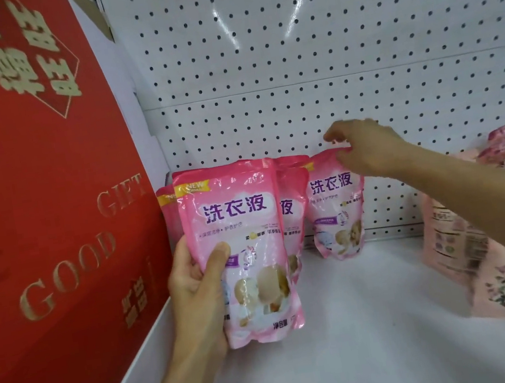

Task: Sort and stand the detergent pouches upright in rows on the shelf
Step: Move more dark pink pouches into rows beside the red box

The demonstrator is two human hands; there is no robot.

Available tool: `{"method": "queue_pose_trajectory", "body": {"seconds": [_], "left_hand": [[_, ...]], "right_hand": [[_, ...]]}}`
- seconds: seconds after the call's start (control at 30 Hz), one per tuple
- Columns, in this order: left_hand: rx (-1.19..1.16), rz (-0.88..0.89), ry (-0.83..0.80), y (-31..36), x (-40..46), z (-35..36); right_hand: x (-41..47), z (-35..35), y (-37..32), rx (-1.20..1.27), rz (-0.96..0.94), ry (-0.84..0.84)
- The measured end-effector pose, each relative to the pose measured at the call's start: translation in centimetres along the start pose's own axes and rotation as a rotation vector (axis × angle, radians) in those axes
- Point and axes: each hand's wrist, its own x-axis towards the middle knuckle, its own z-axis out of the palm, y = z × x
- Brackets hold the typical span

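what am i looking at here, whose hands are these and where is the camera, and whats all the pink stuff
There is no machine here. It is one picture from a camera worn on a person's head, looking forward and down at their own two hands in front of a white shop shelf with a pegboard back.

The left hand grips a pink detergent pouch, held upright at the front. The right hand reaches to the top of another pink pouch that stands against the pegboard; whether its fingers pinch it is too blurred to tell. More of the same pouches stand behind the held one.

On the left is a large red gift box. On the right lie paler, flowered pouches, partly hidden by the right arm.
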Motion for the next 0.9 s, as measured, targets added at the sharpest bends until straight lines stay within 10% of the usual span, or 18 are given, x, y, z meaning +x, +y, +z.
{"method": "queue_pose_trajectory", "body": {"seconds": [0.07, 0.17, 0.43, 0.57, 0.73, 0.9], "left_hand": [[-0.01, 0.002, -0.033, 0.1, -0.1, 0.8], [-0.033, -0.005, -0.075, -0.1, -0.3, 2.6], [0.015, -0.033, -0.245, -1.4, -1.4, 6.6], [0.108, -0.048, -0.333, -1.8, -0.8, 7.6], [0.816, 0.269, -0.189, -1.8, 1.5, 5.8], [0.835, 0.113, -0.321, -2.8, 1.6, 4.9]], "right_hand": [[-2.0, -1.3, -1.9, 0.216, -0.167, 0.181], [-4.6, -3.5, -5.2, 0.611, -0.207, -0.166], [-4.8, -5.3, -2.6, 0.587, 0.009, -0.387], [-4.4, -5.3, -1.3, 0.649, 0.061, -0.267], [-4.1, -2.3, 0.0, 0.557, 0.106, -0.213], [-3.0, 0.0, 0.8, 0.507, 0.154, -0.097]]}}
